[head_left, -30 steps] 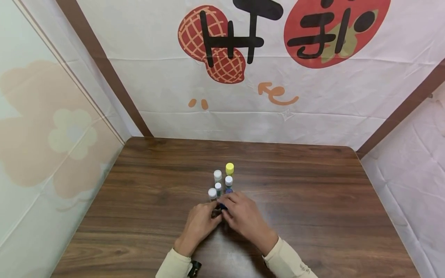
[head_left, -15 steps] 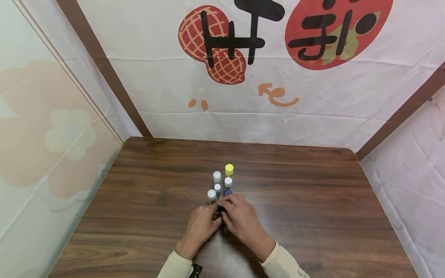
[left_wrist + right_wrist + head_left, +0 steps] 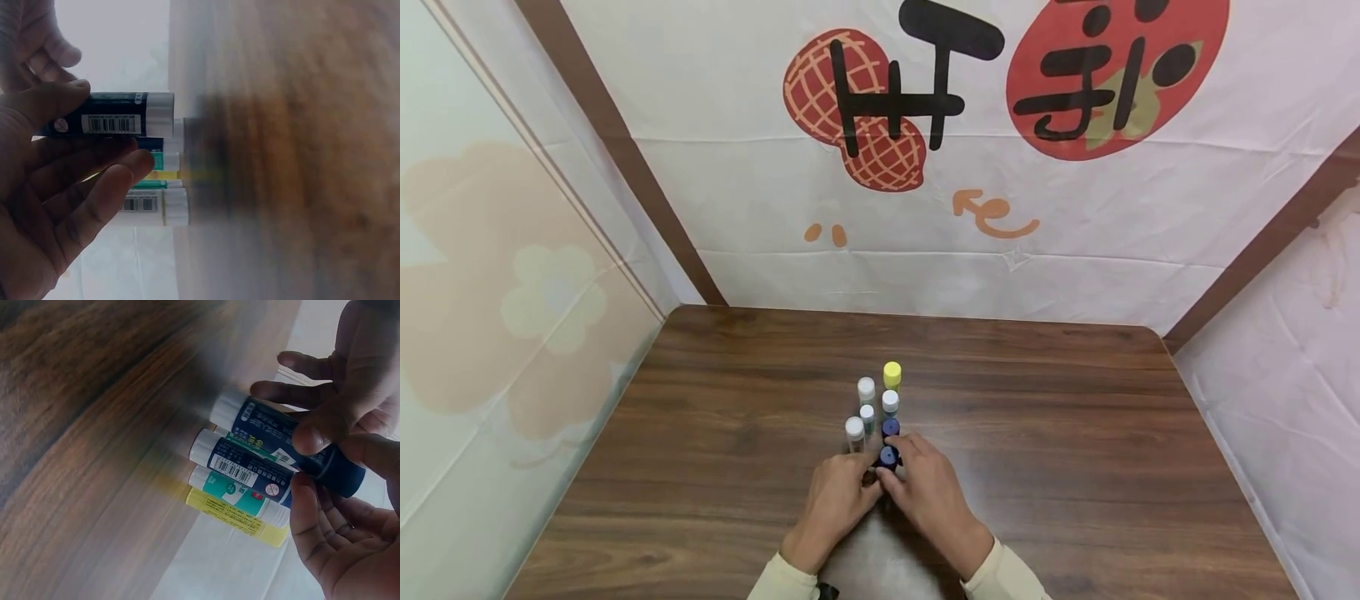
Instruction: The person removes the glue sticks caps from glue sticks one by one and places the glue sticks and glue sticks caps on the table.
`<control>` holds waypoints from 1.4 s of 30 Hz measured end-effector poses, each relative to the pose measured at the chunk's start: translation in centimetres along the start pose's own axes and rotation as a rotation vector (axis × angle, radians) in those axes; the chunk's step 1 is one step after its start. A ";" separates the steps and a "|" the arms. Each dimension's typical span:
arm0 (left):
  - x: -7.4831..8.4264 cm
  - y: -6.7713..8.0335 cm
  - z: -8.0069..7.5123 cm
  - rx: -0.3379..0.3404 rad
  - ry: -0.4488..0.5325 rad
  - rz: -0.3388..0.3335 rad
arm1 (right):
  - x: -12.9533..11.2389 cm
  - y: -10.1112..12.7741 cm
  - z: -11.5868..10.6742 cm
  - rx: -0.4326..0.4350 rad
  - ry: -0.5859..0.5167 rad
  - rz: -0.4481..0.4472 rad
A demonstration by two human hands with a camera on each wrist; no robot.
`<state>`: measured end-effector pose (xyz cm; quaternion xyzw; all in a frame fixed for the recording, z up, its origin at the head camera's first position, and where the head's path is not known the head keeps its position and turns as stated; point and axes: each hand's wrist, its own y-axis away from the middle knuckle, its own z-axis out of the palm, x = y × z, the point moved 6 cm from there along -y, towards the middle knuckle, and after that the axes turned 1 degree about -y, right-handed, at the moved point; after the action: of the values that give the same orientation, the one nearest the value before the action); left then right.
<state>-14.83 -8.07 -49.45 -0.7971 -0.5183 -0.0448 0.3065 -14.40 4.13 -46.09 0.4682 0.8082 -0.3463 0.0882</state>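
At the near middle of the wooden table point(image 3: 1075, 433), my left hand point(image 3: 837, 500) curls its fingers against the blue glue stick point(image 3: 888, 457), which stands upright between both my hands. Just beyond it a cluster of other glue sticks stands close together: three white-capped ones point(image 3: 866, 389), a second blue-capped one point(image 3: 891, 427) and, farthest back, a yellow-capped one point(image 3: 892, 374). My right hand point(image 3: 928, 496) pinches the blue stick near its cap with thumb and fingertips. A printed cloth point(image 3: 925, 125) hangs behind the table.
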 end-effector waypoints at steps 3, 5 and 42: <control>0.2 -0.1 -0.2 0.006 0.000 0.015 | 0.2 0.2 -0.2 0.015 -0.023 0.020; 0.4 -0.2 -0.3 -0.001 0.006 0.018 | 0.3 0.3 -0.5 0.019 -0.037 0.018; 2.2 -1.1 -1.0 -0.089 0.042 0.176 | 0.7 -0.1 -3.0 -0.138 -0.219 -0.071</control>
<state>-14.50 -6.59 -47.30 -0.8512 -0.4373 -0.0574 0.2845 -14.31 6.51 -44.18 0.3914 0.8318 -0.3417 0.1954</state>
